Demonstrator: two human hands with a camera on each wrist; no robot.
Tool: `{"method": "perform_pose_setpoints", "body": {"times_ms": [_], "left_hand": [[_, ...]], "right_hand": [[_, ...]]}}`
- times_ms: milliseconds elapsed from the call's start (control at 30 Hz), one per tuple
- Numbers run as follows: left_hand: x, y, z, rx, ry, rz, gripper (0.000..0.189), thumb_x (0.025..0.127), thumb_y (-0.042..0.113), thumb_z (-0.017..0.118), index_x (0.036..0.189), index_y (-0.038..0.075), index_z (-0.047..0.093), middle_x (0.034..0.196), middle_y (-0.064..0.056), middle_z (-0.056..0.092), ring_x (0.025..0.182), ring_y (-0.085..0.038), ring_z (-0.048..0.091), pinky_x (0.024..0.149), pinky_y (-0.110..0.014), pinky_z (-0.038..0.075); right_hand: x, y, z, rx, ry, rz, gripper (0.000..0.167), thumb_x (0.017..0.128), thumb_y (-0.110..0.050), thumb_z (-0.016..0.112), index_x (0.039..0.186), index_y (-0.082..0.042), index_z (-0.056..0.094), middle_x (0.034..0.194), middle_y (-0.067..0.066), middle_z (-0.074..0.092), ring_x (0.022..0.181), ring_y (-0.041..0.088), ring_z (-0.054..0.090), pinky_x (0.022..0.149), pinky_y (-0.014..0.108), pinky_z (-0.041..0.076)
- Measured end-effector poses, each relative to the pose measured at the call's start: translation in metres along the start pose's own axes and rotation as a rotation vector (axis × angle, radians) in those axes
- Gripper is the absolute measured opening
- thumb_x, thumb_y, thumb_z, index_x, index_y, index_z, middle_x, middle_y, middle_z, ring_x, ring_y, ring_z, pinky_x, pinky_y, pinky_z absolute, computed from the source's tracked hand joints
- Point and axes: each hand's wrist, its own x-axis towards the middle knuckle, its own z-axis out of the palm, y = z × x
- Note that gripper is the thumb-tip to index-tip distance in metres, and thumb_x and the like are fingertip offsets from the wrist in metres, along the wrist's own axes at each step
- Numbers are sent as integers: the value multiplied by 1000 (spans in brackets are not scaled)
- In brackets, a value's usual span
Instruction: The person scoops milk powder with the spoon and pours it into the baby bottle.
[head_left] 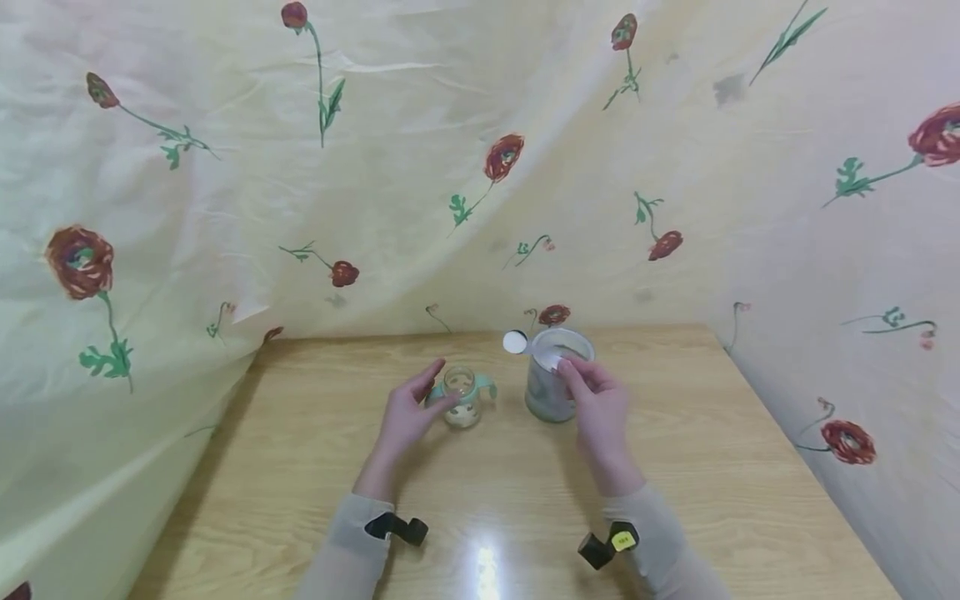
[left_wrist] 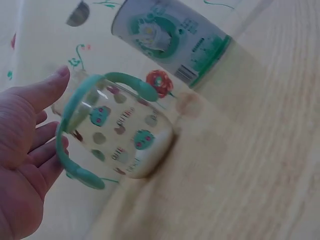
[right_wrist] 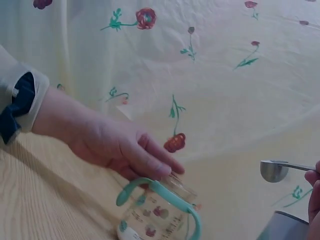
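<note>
A clear baby bottle [head_left: 462,410] with mint-green handles [left_wrist: 135,86] stands upright and uncapped on the table, with pale contents at its base. My left hand [head_left: 408,417] is cupped loosely beside it, thumb in front and fingers at the neck's left side. The right hand [head_left: 603,408] pinches the thin handle of a metal measuring scoop [right_wrist: 274,171] above a milk powder tin [head_left: 550,394]. In the head view the scoop's bowl [head_left: 514,342] lies just left of the tin's rim and shows a white, level top. The tin stands upright and uncovered, right of the bottle.
The wooden table [head_left: 480,492] carries the bottle and tin near its far edge. Behind and along the sides hangs a pale cloth [head_left: 405,200] with red poppies. Small dark cameras [head_left: 397,528] sit on both wrists.
</note>
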Motion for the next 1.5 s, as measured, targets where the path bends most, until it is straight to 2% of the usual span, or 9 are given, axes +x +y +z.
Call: {"method": "perform_pose_setpoints", "body": {"times_ms": [133, 267, 400, 567, 767, 1067, 1267, 1367, 1500], "left_hand": [[-2, -6, -1, 1, -10, -14, 71, 95, 24, 85, 156, 5, 54, 159, -7, 54, 149, -29, 48, 122, -43, 40], [-2, -7, -2, -13, 0, -33, 70, 94, 23, 86, 155, 9, 56, 158, -5, 55, 147, -25, 50, 122, -39, 41], [0, -7, -3, -22, 7, -50, 68, 93, 22, 87, 153, 10, 58, 158, -7, 56, 147, -26, 51, 122, -41, 41], [0, -11, -1, -14, -7, -69, 70, 91, 25, 88, 152, 6, 58, 156, -7, 57, 147, -30, 51, 123, -47, 39], [-1, -13, 2, 4, -3, -98, 72, 89, 28, 90, 152, 12, 60, 154, -5, 59, 143, -29, 55, 121, -46, 41], [-1, -12, 6, 23, 1, -57, 73, 86, 27, 92, 150, 8, 61, 150, -11, 62, 140, -34, 58, 120, -50, 42], [-1, -13, 7, 23, 7, -59, 71, 85, 25, 92, 149, 10, 63, 147, -10, 65, 137, -32, 61, 120, -50, 44], [-2, -14, 8, 28, 8, -70, 70, 85, 26, 92, 148, 12, 64, 146, -9, 66, 137, -31, 61, 120, -50, 44], [-2, -14, 8, 27, 11, -88, 69, 85, 27, 93, 148, 15, 65, 145, -8, 67, 136, -31, 62, 120, -50, 44]], "right_hand": [[-4, 1, 10, 27, -31, 3, 10, 99, -6, 77, 105, 3, 78, 86, -3, 79, 76, 14, 67, 66, 21, 54], [-7, 1, 21, 34, -65, 3, 14, 99, -7, 78, 106, 5, 78, 85, -2, 79, 76, 15, 66, 67, 22, 54], [-11, 6, 29, -19, -123, 55, 19, 100, -12, 78, 110, 4, 77, 89, -2, 80, 84, 16, 67, 75, 25, 56], [-14, 19, 33, -80, -181, 110, 20, 101, -12, 76, 114, 4, 76, 93, 0, 80, 85, 14, 67, 78, 24, 56], [-13, 29, 37, -118, -206, 78, 21, 101, -10, 75, 115, 5, 76, 95, 4, 80, 80, 11, 65, 71, 20, 52], [-14, 39, 39, -156, -214, 62, 20, 101, -9, 75, 116, 4, 75, 101, 9, 80, 87, 14, 69, 74, 22, 54], [-16, 41, 39, -203, -223, -10, 16, 99, -8, 77, 113, 0, 77, 101, 10, 79, 87, 18, 71, 73, 22, 57], [-18, 42, 38, -217, -242, -89, 14, 97, -5, 78, 110, 0, 78, 101, 13, 79, 85, 23, 71, 70, 22, 58], [-21, 42, 40, -251, -256, -207, 11, 95, -1, 79, 106, 0, 79, 99, 15, 78, 80, 19, 69, 69, 19, 57]]}}
